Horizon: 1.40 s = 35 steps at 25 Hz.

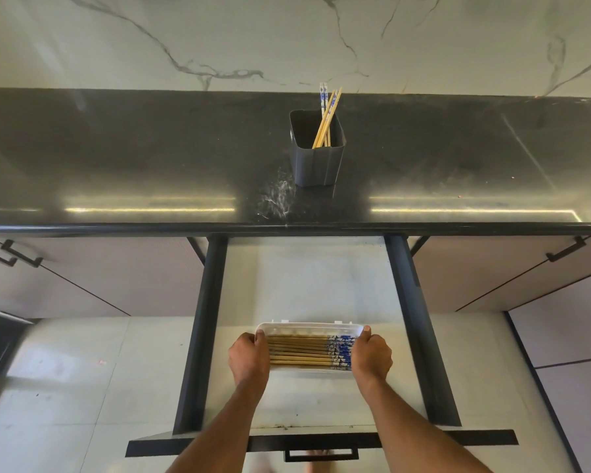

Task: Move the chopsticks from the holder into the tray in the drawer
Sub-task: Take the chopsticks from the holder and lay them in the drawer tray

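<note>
A dark grey square holder (318, 162) stands on the black countertop, with several bamboo chopsticks (326, 117) with blue-and-white tops leaning in it. Below, the drawer (307, 288) is pulled open. A white tray (307, 327) lies in it near the front, filled with several chopsticks (307, 349) lying side by side, patterned ends to the right. My left hand (249, 358) grips the tray's left end and my right hand (371, 356) grips its right end.
The black countertop (151, 158) runs the full width, backed by a marble wall. Black drawer rails (205, 322) flank the white drawer floor. Closed cabinet fronts with black handles (565, 252) sit on both sides. Pale floor tiles lie below left.
</note>
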{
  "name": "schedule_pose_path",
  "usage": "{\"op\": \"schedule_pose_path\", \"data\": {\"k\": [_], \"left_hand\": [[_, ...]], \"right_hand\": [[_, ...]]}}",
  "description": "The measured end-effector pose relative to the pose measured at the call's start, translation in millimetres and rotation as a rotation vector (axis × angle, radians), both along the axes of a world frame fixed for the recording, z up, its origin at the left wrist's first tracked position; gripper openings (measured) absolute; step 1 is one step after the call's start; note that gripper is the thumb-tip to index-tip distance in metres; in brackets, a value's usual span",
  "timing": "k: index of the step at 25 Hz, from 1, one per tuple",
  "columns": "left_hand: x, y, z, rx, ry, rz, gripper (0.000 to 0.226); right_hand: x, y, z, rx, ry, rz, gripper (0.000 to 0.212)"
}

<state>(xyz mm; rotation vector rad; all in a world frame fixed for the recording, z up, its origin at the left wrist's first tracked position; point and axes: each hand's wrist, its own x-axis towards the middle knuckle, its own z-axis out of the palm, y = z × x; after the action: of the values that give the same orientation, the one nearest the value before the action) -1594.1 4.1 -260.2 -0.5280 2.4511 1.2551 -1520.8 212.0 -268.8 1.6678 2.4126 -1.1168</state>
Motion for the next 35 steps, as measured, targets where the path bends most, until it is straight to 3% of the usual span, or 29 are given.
{"op": "schedule_pose_path", "data": {"k": [12, 17, 21, 24, 28, 35], "left_hand": [[4.0, -0.6, -0.8, -0.114, -0.027, -0.075, 0.018], [1.6, -3.7, 6.7, -0.183, 0.094, -0.144, 0.015], [-15.1, 0.5, 38.1, -0.279, 0.242, -0.284, 0.040], [-32.2, 6.1, 67.5, -0.354, 0.399, -0.454, 0.045], [-60.3, 18.7, 119.1, -0.409, 0.622, -0.600, 0.049], [-113.6, 60.4, 226.4, -0.339, 0.819, -0.554, 0.037]], "right_hand": [[0.8, -1.8, -1.8, 0.057, -0.067, 0.100, 0.046], [-0.2, -7.5, 12.3, 0.247, -0.044, 0.177, 0.039], [-10.8, -6.5, 40.7, 0.536, 0.056, 0.477, 0.029], [-29.3, -0.1, 64.4, 0.716, 0.106, 0.663, 0.036], [-62.5, 4.9, 115.4, 0.833, 0.133, 0.715, 0.053], [-115.2, 17.0, 233.1, 0.899, 0.260, 0.679, 0.048]]}}
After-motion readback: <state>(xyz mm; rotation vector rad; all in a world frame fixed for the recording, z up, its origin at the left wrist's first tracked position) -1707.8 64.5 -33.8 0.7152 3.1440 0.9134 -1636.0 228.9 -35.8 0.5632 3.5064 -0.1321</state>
